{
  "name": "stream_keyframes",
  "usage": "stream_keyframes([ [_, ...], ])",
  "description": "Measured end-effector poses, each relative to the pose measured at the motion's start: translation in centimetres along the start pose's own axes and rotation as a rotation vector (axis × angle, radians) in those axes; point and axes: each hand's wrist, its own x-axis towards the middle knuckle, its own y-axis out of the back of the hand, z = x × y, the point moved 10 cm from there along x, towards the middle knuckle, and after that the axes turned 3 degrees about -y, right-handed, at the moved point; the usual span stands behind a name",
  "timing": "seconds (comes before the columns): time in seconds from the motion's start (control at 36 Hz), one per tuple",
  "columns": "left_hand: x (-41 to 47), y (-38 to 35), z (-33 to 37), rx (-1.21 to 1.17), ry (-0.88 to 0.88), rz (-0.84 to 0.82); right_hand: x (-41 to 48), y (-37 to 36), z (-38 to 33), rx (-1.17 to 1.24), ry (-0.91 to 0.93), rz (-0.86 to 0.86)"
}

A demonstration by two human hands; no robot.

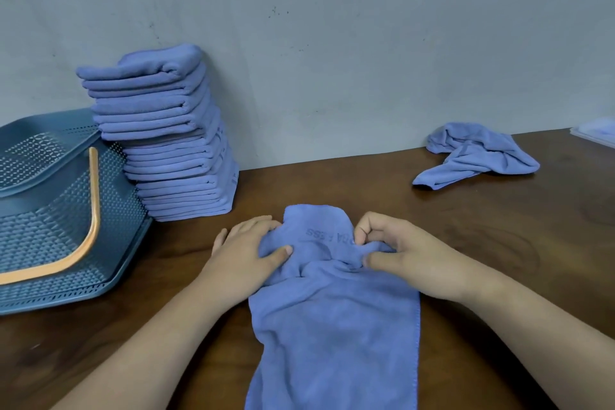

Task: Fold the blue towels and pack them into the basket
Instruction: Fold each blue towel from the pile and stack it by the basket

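Observation:
A long blue towel (332, 326) lies on the brown table (499, 260) in front of me, running from the near edge to the middle, bunched where my hands meet it. My left hand (246, 253) grips its left edge, thumb on top of the cloth. My right hand (396, 253) pinches a bunched fold on its right side with curled fingers. A tall stack of folded blue towels (166, 133) leans against the wall at the left. The blue mesh basket (60, 210) with an orange handle (90, 220) stands left of the stack.
A crumpled blue towel (476, 153) lies at the back right by the grey wall (332, 43). A pale container edge (595, 131) shows at the far right. Bare wood lies between the crumpled towel and my hands.

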Motion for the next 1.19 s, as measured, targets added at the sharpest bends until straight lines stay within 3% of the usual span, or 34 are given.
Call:
stream_keyframes([
  [0.08,-0.1,0.7,0.4,-0.113,-0.067,0.063,0.2,0.1,0.5,0.157,-0.081,0.013],
  [0.17,-0.6,1.3,0.9,-0.286,-0.089,0.113,0.3,0.1,2.2,0.384,-0.279,0.048],
  [0.31,-1.3,2.2,2.1,-0.552,-0.132,0.140,-0.7,-2.1,2.9,0.567,-0.473,-0.179],
  [0.44,-1.4,1.7,2.2,-0.737,-0.108,0.061,-0.7,-3.2,1.8,0.337,-0.372,-0.242],
  [0.53,-1.4,1.7,2.1,-0.800,-0.077,0.030,-0.5,-3.0,1.0,0.330,-0.297,-0.213],
  [0.69,-1.6,2.0,2.4,-0.847,-0.050,-0.008,-0.4,-1.5,-0.6,0.588,-0.127,-0.137],
  [0.94,-1.0,2.4,-0.2,-1.007,0.101,0.105,-0.1,1.6,0.5,0.738,-0.167,-0.064],
  [1.03,-0.4,2.3,-2.0,-1.027,0.156,0.185,0.3,3.7,1.2,0.744,-0.149,0.063],
  [1.11,0.0,2.2,-2.0,-0.891,0.147,0.220,0.9,6.1,3.0,0.798,-0.110,0.343],
  [1.14,0.0,2.2,-2.0,-0.816,0.142,0.223,1.2,6.4,3.8,0.766,-0.113,0.415],
  [1.19,0.1,2.1,-2.1,-0.725,0.151,0.210,1.1,6.8,4.2,0.474,-0.114,0.505],
])
